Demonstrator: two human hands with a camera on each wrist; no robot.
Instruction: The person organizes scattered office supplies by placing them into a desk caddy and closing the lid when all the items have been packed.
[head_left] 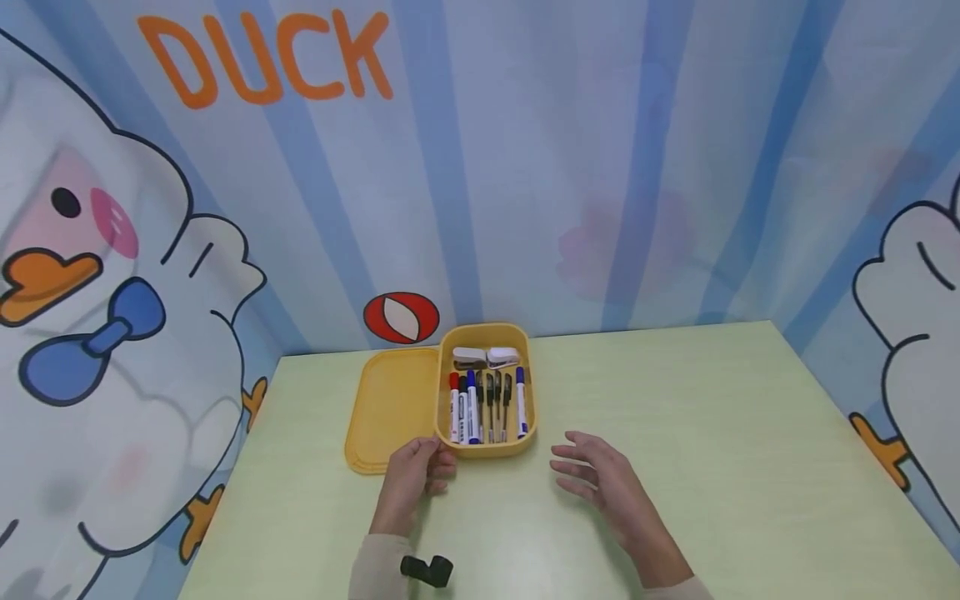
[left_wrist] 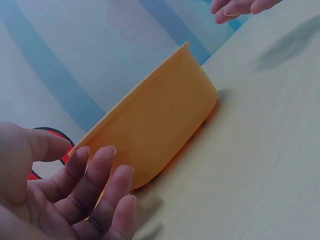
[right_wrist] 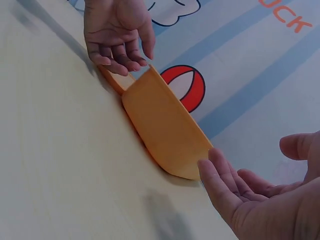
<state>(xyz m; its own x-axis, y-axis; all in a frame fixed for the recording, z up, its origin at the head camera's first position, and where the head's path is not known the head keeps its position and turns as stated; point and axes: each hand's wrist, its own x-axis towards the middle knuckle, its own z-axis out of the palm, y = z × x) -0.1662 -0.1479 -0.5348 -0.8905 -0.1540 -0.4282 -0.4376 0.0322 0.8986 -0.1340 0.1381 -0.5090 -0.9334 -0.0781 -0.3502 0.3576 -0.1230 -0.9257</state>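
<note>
A yellow box [head_left: 487,451] stands on the table, uncovered. Inside lie a red-capped marker [head_left: 453,408], a black-capped marker [head_left: 462,412], two blue-capped markers [head_left: 472,408], several dark slim pens [head_left: 491,408] and two small white staplers [head_left: 470,356] at the far end. My left hand [head_left: 412,475] is at the box's near left corner, thumb tip and loosely bent fingers right at the rim. To the right of the box, my right hand [head_left: 600,479] hovers apart from it, fingers loosely spread, holding nothing.
A flat yellow lid [head_left: 393,400] lies left of the box, against its side. Behind the table [head_left: 712,417] rises a blue striped backdrop [head_left: 525,167] printed with ducks, close to the box's far end. A black device [head_left: 427,571] sits at my left wrist.
</note>
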